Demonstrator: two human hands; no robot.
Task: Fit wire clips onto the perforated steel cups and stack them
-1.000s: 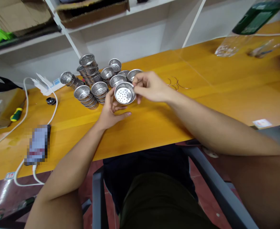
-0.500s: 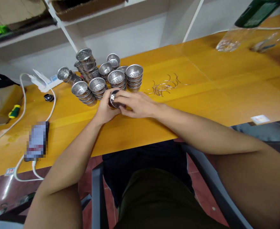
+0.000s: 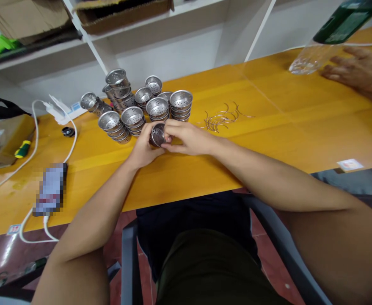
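Tilted with its mouth toward me, a small perforated metal cup point(image 3: 157, 135) is held just above the front of the stacked cups. My left hand point(image 3: 143, 146) wraps round its left side, fingers closed on it. At the cup's right rim, my right hand point(image 3: 184, 137) has thumb and fingers pinched together; whether a thin wire is also between them is hidden. Behind the hands stand several stacks of the same cups point(image 3: 156, 108). Right of the stacks lies a loose pile of thin curved metal wires point(image 3: 219, 118).
A phone point(image 3: 50, 186) with a white cable lies at the left, near a power strip point(image 3: 68, 112) and an open box point(image 3: 6, 146). At the far right, another person's hand point(image 3: 360, 72) rests beside a plastic bottle point(image 3: 312, 55). White shelving point(image 3: 173, 46) stands behind the table.
My right fingers have come out of the cup's mouth to its right rim, and the cup's inside shows more. The other person's hand has come into clear view at the right.
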